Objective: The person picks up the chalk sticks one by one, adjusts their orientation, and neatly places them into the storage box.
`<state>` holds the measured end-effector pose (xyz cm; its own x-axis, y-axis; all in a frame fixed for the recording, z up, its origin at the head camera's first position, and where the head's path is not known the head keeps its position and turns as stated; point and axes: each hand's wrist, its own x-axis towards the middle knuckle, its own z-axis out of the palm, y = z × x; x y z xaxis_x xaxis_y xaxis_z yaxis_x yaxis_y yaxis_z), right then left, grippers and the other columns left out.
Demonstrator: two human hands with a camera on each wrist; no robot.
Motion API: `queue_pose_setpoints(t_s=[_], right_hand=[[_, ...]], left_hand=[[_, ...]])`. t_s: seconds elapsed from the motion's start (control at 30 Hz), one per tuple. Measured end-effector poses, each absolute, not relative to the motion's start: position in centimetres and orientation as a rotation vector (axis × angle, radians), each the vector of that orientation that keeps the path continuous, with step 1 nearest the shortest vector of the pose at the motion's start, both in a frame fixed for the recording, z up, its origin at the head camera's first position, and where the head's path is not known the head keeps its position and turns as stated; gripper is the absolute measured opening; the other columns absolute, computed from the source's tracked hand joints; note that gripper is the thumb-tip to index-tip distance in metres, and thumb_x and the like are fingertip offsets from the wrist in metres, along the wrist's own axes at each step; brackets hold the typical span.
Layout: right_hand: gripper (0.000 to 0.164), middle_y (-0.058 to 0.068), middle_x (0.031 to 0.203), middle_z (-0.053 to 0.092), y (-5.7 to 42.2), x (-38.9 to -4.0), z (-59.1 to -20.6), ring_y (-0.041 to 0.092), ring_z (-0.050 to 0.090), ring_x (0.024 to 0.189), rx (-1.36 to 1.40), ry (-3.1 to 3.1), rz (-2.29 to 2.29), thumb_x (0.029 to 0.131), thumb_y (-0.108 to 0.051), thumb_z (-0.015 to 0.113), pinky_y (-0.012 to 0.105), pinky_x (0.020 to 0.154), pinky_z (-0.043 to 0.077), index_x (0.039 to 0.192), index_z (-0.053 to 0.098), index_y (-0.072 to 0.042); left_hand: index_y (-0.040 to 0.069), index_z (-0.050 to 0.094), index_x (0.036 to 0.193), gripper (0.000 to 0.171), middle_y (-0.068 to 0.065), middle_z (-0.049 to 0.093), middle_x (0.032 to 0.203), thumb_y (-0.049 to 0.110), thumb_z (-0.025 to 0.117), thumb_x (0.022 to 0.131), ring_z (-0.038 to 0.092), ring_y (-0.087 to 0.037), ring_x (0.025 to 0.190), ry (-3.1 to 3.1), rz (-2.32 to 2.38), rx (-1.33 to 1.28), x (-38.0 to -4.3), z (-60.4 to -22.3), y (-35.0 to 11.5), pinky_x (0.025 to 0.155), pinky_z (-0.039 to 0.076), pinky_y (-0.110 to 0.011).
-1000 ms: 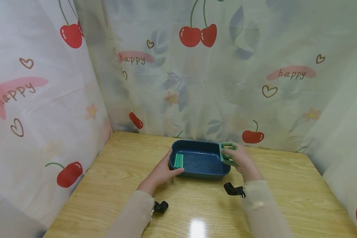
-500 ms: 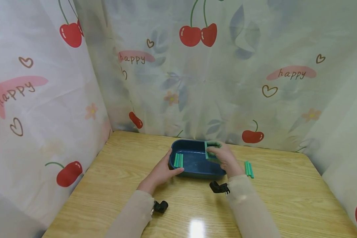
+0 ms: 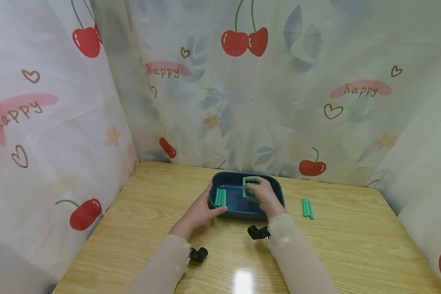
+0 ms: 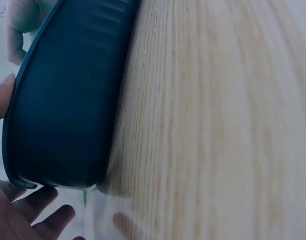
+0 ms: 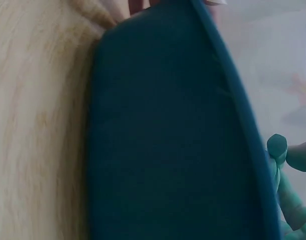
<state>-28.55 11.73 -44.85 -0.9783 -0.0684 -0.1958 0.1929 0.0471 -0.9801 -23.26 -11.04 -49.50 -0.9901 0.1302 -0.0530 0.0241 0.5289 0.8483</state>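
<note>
Tabletop (image 3: 132,228) of light wood lies under our sleeved arms, and from the left our left hand (image 3: 201,210) grips the end of a blue tub (image 3: 239,215), where we see a row of green sticks (image 3: 221,197) side by side inside. Rightward, our right hand (image 3: 264,196) holds a narrow pinch on another green stick (image 3: 244,192) over the tub's middle; well to its right, we have a small green bundle (image 3: 307,208) resting on the wood.

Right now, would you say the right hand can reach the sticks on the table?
Probably yes, by lifting over the box's rim; nothing covers those sticks, though the right hand pinches another stick.
</note>
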Motion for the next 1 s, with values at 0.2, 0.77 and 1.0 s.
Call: queue_pose_setpoints(t_s=[0.2,0.77,1.0], right_hand=[[0.037,0.013,0.106,0.063,10.4,-28.9,-45.5,0.017,0.063,0.079,0.142,2.146,-2.029,0.09,-0.003,0.066,0.031,0.067,0.059,0.127,0.062,0.002],[0.037,0.011,0.099,0.064,8.2,-29.1,-46.1,0.016,0.063,0.076,0.181,2.121,-1.991,0.088,-0.002,0.066,0.031,0.063,0.059,0.124,0.064,0.002],[0.034,0.008,0.095,0.064,7.7,-29.3,-46.4,0.017,0.062,0.076,0.215,2.12,-1.963,0.088,-0.002,0.066,0.032,0.064,0.059,0.122,0.065,0.001]], left_hand=[[0.019,0.01,0.163,0.108,-0.006,0.024,0.165,0.049,0.078,0.085,0.026,-0.029,0.149,2.648,1.467,0.143,-23.4,-49.6,-11.1,0.118,0.025,-0.054],[0.019,0.01,0.163,0.107,-0.008,0.023,0.165,0.049,0.077,0.086,0.025,-0.03,0.149,2.641,1.48,0.147,-23.1,-49.3,-11.1,0.117,0.024,-0.055],[0.02,0.01,0.163,0.107,-0.008,0.023,0.165,0.048,0.077,0.086,0.026,-0.029,0.149,2.641,1.459,0.138,-23.1,-49.3,-11.1,0.118,0.024,-0.055]])
